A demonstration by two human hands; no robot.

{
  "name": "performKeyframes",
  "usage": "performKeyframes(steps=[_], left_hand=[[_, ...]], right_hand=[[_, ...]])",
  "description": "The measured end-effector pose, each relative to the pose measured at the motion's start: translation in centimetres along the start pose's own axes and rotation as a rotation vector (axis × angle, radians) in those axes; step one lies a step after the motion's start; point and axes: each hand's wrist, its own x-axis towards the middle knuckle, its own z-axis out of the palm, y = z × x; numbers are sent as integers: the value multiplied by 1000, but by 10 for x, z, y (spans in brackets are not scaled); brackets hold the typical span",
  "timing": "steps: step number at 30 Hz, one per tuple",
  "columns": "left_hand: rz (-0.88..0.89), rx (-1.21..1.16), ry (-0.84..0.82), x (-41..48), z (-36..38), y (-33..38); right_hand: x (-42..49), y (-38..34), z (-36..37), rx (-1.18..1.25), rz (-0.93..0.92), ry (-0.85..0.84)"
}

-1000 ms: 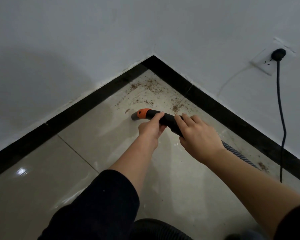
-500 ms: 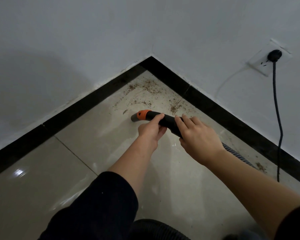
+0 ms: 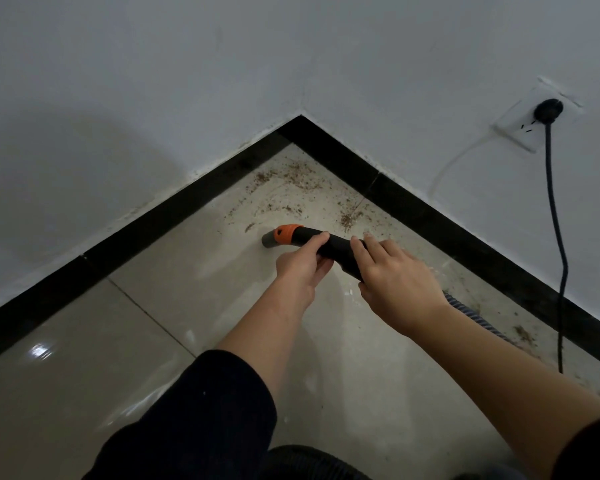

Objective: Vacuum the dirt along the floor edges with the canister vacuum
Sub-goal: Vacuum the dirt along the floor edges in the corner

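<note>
Room corner, viewed from above. Two white walls (image 3: 153, 98) meet at a black skirting (image 3: 174, 209) that runs along both edges of the floor (image 3: 153, 327). The floor is glossy beige tile with a grout line crossing the left part and light glare low on the left.

Dirt (image 3: 288, 181): brown crumbs scattered in the corner, densest close to the skirting on both sides, with a small heap beside the right-hand skirting just beyond the nozzle. A second small patch lies further right along the same skirting, near the cord's lower end.

Nozzle (image 3: 278, 237): grey tip with orange collar, on a black handle (image 3: 336, 249), held low over the tile, pointing left, just short of the crumbs. Contact with the floor cannot be told. A ribbed grey hose (image 3: 471, 315) emerges behind the right wrist and runs along the floor toward the right.

Left hand (image 3: 300, 266): fingers wrapped round the handle just behind the collar. Right hand (image 3: 395, 278): fingers closed over the rear of the handle. Both forearms bare, dark sleeves pushed up.

Right wall: white socket (image 3: 520, 133) with a black plug (image 3: 548, 110) inserted; black cord (image 3: 556, 237) hangs down to the floor. A dark ribbed shape at the bottom edge is not identifiable.
</note>
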Motion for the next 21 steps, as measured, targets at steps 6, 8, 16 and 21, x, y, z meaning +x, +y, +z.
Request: performKeyframes(steps=[6, 8, 16, 21], left_hand=[[6, 10, 12, 1, -3, 3], [8, 16, 26, 2, -5, 4], [7, 22, 36, 3, -9, 11], [-2, -11, 37, 6, -9, 15]], right_hand=[[2, -4, -1, 101, -2, 19], [4, -5, 0, 144, -10, 27], [9, -9, 2, 197, -23, 39], [16, -12, -1, 179, -34, 43]])
